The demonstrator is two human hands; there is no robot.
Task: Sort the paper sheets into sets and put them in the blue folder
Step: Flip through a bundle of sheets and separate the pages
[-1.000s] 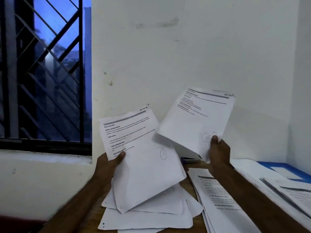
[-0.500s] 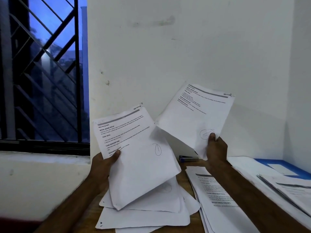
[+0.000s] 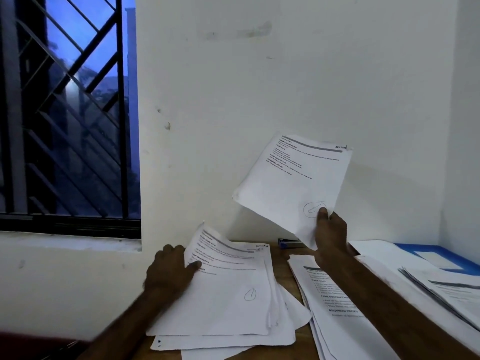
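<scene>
Shows the left hand (image 3: 168, 271), raised a second ago, now down at lower centre, gripping the left edge of the lowered sheet (image 3: 228, 294) with thumb on top and laying it on the loose pile (image 3: 233, 342). Suggests one page sorted into its set, with the next under review. Keeps the right hand (image 3: 331, 237) up at centre right, pinching the raised sheet (image 3: 293, 183) by its bottom corner. Thin, limp white printed paper, slightly curled, each page bearing a pen-drawn circle. Second stack (image 3: 335, 302) at lower right on the wooden table (image 3: 279, 261); smooth blue folder (image 3: 441, 255) at right edge, lying flat, partly under papers.
</scene>
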